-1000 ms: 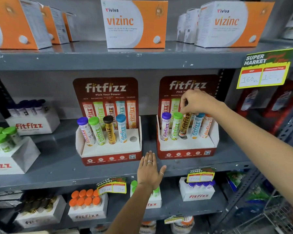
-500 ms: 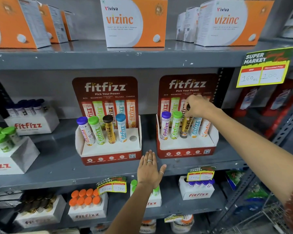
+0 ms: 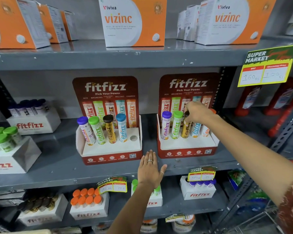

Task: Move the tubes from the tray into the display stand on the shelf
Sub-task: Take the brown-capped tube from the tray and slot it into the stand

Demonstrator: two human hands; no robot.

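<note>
Two red fitfizz display stands sit on the middle shelf. The left stand (image 3: 108,149) holds purple, green, black and blue capped tubes, and its fifth hole (image 3: 133,138) is bare. The right stand (image 3: 186,149) holds five tubes. My right hand (image 3: 197,112) grips the black cap of the gold tube (image 3: 185,129), which stands in the middle slot of the right stand. My left hand (image 3: 150,168) lies flat with fingers spread on the shelf's front edge between the two stands, holding nothing.
White fitfizz trays of tubes stand at the left (image 3: 32,124) and on the lower shelf, one with orange caps (image 3: 87,198). Vizinc boxes (image 3: 134,22) line the top shelf. A yellow price tag (image 3: 265,68) hangs at the right by a slotted metal upright.
My right hand has pushed the gold tube down into the middle slot of the right stand. The left hand has stayed flat on the shelf edge.
</note>
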